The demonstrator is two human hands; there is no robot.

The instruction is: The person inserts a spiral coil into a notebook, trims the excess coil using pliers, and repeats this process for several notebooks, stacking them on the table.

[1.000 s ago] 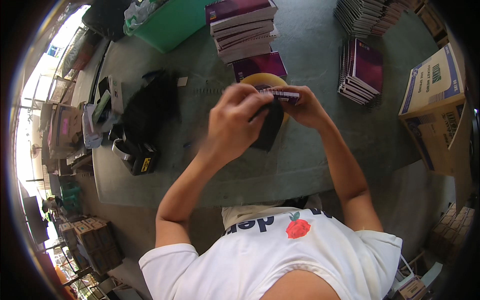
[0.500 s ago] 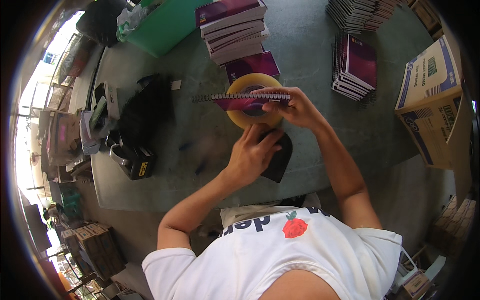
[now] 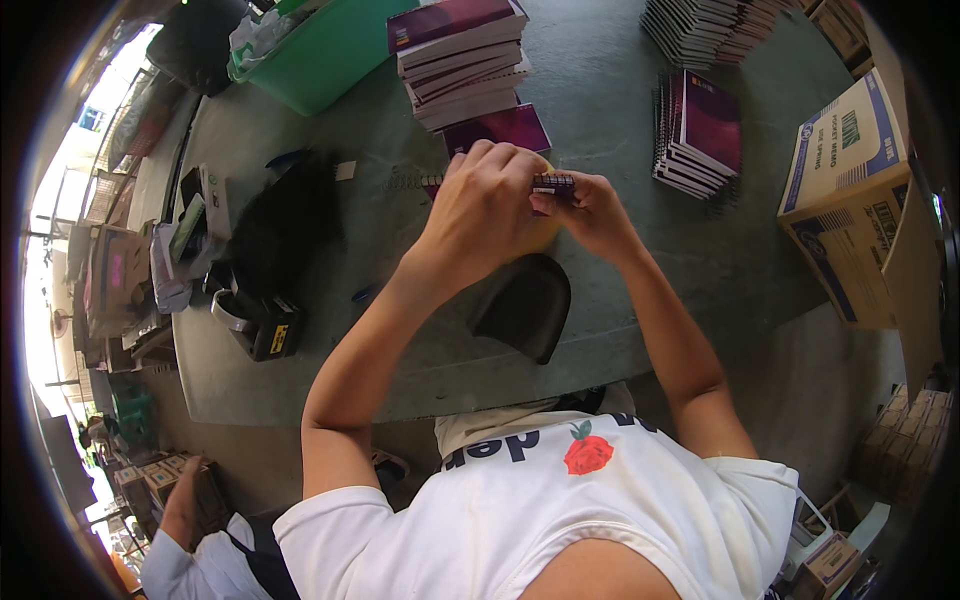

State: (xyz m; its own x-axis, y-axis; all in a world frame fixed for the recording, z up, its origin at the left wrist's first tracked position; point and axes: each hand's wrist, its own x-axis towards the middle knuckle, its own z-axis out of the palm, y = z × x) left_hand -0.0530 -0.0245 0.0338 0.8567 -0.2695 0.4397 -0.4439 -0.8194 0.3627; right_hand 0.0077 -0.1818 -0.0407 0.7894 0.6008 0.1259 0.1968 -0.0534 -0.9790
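Note:
Over the table I hold a purple spiral notebook [image 3: 556, 184] edge-on, its dark wire coil running sideways and sticking out past the left end. My right hand [image 3: 603, 218] pinches the right end of it. My left hand [image 3: 478, 208] is closed over the middle of the coil edge, its fingertips hidden behind the notebook. Behind my hands, a wide yellowish roll of tape [image 3: 543, 236] is mostly covered. Nearer me lies a flat black piece with a rounded end [image 3: 527, 308], touched by neither hand.
Beyond my hands rises a stack of purple notebooks [image 3: 460, 65]. More spiral notebooks [image 3: 708, 130] stand in piles at the right, beside an open carton [image 3: 845, 215]. At left are a green bin [image 3: 320, 60] and a black tool [image 3: 262, 325]. A person's arm [image 3: 181, 505] shows lower left.
My left hand has left the black piece and moved up onto the notebook's coil. My right hand keeps its hold. Another person has come into view at the lower left.

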